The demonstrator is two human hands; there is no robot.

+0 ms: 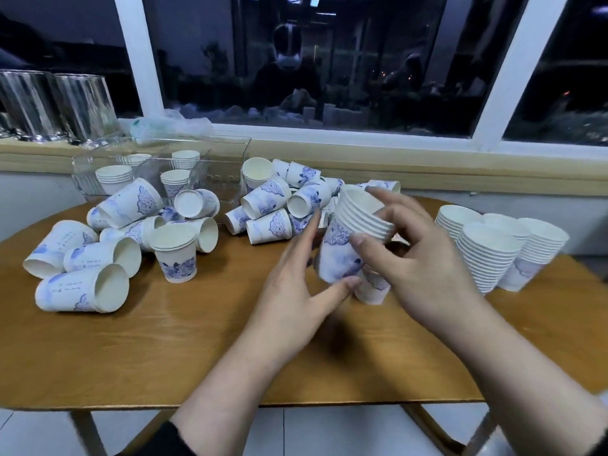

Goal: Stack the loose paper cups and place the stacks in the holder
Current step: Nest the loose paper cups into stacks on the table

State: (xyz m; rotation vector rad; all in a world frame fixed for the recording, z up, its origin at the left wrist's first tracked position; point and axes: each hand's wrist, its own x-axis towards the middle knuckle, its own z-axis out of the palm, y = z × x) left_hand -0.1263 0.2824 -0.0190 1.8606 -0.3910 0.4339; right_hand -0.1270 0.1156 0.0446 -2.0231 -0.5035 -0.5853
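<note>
Your left hand (297,287) steadies the short stack of cups (353,245) with straight fingers against its side and thumb near its base, while your right hand (418,261) curls round its rims. Keep the stack upright above the table (197,340), seat rims evenly, then feed from the loose cups (273,205) just beyond your grip. Finished stacks (493,251) stand to its right; the holder (158,172) lies far left.
</note>
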